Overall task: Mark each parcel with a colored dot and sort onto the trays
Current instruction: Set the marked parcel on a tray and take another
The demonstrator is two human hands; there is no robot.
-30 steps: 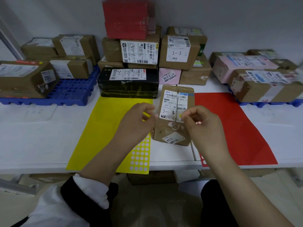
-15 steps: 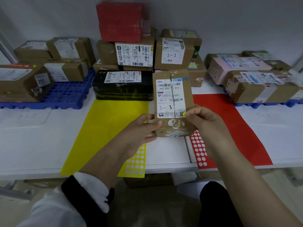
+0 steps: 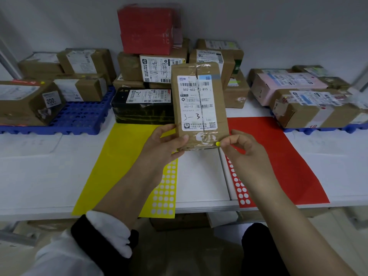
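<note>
Parcel (image 3: 199, 108) lifted; right fingers (image 3: 229, 142) pinch yellow dot (image 3: 218, 144); trays (image 3: 79, 117) hold boxes (image 3: 25, 102).

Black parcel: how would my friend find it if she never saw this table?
Look at the pile of parcels at the back of the white table. At its front, just behind the yellow sheet, lies the black parcel, the only black one among brown boxes.

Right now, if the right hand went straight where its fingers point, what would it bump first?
Probably the brown parcel that the left hand holds: the right hand points its yellow dot at the parcel's lower right corner. Whether they touch is unclear.
</note>
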